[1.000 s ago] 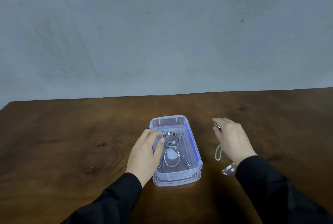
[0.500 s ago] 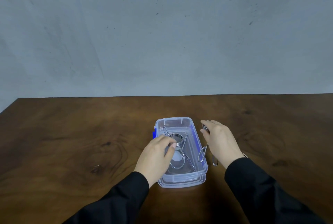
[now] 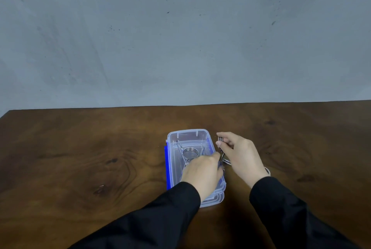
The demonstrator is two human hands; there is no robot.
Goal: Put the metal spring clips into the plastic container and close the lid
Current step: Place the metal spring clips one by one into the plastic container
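The clear plastic container (image 3: 187, 132) with blue side latches stands open on the table's middle. A metal spring clip (image 3: 190, 151) lies inside at its far end. My left hand (image 3: 200, 170) is palm down over the container's near half, fingers reaching to the right rim; what lies under it is hidden. My right hand (image 3: 241, 154) is just right of the container, pinching another spring clip (image 3: 220, 140) that hangs down beside the rim. My left fingertips meet this clip's lower end; a grip cannot be made out.
The brown wooden table (image 3: 100, 148) runs to a grey wall at the back. A clear layer, perhaps the lid (image 3: 214, 200), shows beneath the container's near end. A small pale bit of metal (image 3: 268, 170) peeks out behind my right wrist.
My right hand has carried its clip leftward from the table to the container's right rim. My left hand has shifted from the left rim across the container toward that clip.
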